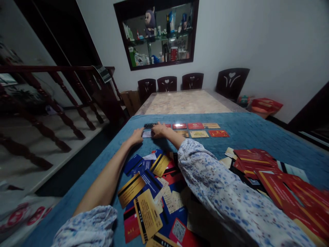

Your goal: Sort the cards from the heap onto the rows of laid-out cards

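Observation:
A pale card (147, 134) lies flat on the blue cloth, at the left end of the nearer of two rows of cards. My left hand (137, 136) rests at its left edge, fingers stretched toward it. Over its right end is my right hand (159, 130), fingers bent and pressed down on it. Just beyond, a black card (150, 126) begins the farther row. To the right of my right hand lie red cards (195, 126), a cream card (199, 134) and a red card with gold marks (218, 133). My right hand partly covers the neighbouring cards.
Near me is a loose heap of blue, gold and red cards (147, 214), partly under my right sleeve. A pile of mostly red cards (272, 171) lies to the right. The blue cloth (252, 133) covers the table's near part; dark chairs (192, 81) stand behind.

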A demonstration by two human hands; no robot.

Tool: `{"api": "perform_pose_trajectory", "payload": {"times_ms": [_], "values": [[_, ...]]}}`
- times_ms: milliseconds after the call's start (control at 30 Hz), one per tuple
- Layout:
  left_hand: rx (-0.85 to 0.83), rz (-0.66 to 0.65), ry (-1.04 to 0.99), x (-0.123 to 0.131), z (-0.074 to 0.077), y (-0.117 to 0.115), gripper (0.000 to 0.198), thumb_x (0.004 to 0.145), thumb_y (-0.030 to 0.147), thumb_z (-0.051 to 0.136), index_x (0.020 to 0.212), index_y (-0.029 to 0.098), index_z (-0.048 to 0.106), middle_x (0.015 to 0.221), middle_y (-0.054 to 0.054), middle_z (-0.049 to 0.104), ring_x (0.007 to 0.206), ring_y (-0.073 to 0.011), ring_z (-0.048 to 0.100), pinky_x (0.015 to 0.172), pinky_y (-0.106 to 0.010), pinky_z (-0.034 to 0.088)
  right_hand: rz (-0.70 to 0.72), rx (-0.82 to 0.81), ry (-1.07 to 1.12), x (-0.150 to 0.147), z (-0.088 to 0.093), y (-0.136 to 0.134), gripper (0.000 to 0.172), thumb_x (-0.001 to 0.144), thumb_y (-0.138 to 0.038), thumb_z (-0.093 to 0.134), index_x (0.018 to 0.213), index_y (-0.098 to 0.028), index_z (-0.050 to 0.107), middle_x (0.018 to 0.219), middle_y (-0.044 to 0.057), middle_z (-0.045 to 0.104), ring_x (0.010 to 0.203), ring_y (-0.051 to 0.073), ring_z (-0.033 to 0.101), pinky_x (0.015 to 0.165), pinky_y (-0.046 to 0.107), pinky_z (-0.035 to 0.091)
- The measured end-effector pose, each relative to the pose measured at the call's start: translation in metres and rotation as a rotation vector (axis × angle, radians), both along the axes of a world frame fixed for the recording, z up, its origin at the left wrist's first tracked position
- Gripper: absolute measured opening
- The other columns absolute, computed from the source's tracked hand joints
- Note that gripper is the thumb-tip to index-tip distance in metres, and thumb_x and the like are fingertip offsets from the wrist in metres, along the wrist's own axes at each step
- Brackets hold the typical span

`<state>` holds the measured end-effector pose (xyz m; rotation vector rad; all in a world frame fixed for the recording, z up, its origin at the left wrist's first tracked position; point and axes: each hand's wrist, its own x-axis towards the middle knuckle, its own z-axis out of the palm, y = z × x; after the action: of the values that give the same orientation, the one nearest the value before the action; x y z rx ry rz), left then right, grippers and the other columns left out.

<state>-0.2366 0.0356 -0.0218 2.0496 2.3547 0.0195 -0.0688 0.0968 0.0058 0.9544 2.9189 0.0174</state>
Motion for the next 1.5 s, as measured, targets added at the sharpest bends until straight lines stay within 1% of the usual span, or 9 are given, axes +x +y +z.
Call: {"api": "perform_pose_trajectory", "payload": {"times_ms": [200,400,533,667,800,933,1033,1267,1500], "values": [[0.032,0.011,-0.029,0.000,-0.004,-0.001,0.075,0.072,0.005,0.055,0.145,0.012,0.041,0.137,-0.019,0.057,0.128,-0.0308,0.054,0.107,-0.037,0.042,0.010,0.008,0.017,0.001,-0.003,0.001,0.044,0.084,-0.037,0.057,0.121,-0.017,0.069,0.138,0.017,0.058,0.131,0.039,0.043,0.099,0.056,0.042],[0.078,0.023,-0.027,-0.001,-0.008,-0.001,0.074,0.069,0.005,0.057,0.142,0.015,0.044,0.126,-0.016,0.063,0.122,-0.0304,0.057,0.104,-0.039,0.045,0.060,0.074,0.039,0.010,-0.006,-0.001,0.044,0.086,-0.040,0.056,0.121,-0.017,0.068,0.137,0.018,0.057,0.129,0.039,0.042,0.099,0.057,0.041],[0.082,0.045,-0.053,0.000,-0.009,-0.003,0.069,0.071,0.005,0.053,0.139,0.013,0.046,0.128,-0.017,0.061,0.123,-0.0299,0.056,0.106,-0.039,0.044,0.095,0.109,0.058,0.018,-0.006,-0.005,0.041,0.088,-0.039,0.056,0.121,-0.019,0.068,0.138,0.017,0.056,0.127,0.038,0.041,0.098,0.057,0.042],[0.112,0.069,-0.066,0.003,-0.010,-0.006,0.070,0.072,0.004,0.053,0.141,0.011,0.042,0.134,-0.018,0.056,0.128,-0.0286,0.052,0.109,-0.037,0.041,0.100,0.128,0.067,0.027,-0.004,-0.013,0.040,0.089,-0.040,0.056,0.122,-0.021,0.067,0.137,0.015,0.056,0.127,0.037,0.040,0.097,0.054,0.042],[0.162,0.094,-0.069,0.008,-0.011,-0.012,0.061,0.076,0.005,0.053,0.136,0.011,0.045,0.134,-0.019,0.052,0.128,-0.0278,0.051,0.107,-0.035,0.042,0.122,0.134,0.086,0.038,-0.004,-0.021,0.040,0.090,-0.037,0.056,0.126,-0.022,0.065,0.137,0.014,0.056,0.127,0.035,0.039,0.096,0.051,0.041],[0.229,0.161,-0.077,0.012,-0.010,-0.021,0.047,0.079,0.007,0.054,0.126,0.010,0.049,0.130,-0.020,0.051,0.125,-0.0293,0.052,0.106,-0.038,0.042,0.168,0.129,0.142,0.048,-0.004,-0.033,0.039,0.092,-0.035,0.057,0.128,-0.023,0.065,0.135,0.013,0.059,0.126,0.034,0.040,0.095,0.049,0.039],[0.267,0.164,-0.104,0.013,-0.007,-0.032,0.037,0.082,0.009,0.053,0.120,0.009,0.053,0.126,-0.019,0.052,0.120,-0.0296,0.054,0.106,-0.039,0.042,0.219,0.113,0.176,0.053,-0.001,-0.046,0.039,0.092,-0.033,0.058,0.129,-0.022,0.064,0.133,0.013,0.061,0.125,0.033,0.040,0.096,0.048,0.037],[0.315,0.049,-0.155,0.011,0.002,-0.077,0.028,0.081,0.012,0.055,0.107,0.014,0.063,0.113,-0.012,0.055,0.107,-0.0267,0.058,0.097,-0.039,0.048,0.325,0.083,0.213,0.048,0.005,-0.076,0.037,0.092,-0.033,0.060,0.127,-0.023,0.066,0.131,0.012,0.063,0.122,0.033,0.039,0.093,0.046,0.035],[0.221,-0.077,-0.140,0.009,0.013,-0.129,0.026,0.077,0.017,0.058,0.099,0.017,0.072,0.102,-0.009,0.062,0.100,-0.0261,0.060,0.095,-0.040,0.047,0.443,0.055,0.231,0.028,-0.002,-0.096,0.038,0.090,-0.034,0.061,0.127,-0.027,0.066,0.131,0.009,0.063,0.121,0.033,0.039,0.092,0.047,0.034]]}}
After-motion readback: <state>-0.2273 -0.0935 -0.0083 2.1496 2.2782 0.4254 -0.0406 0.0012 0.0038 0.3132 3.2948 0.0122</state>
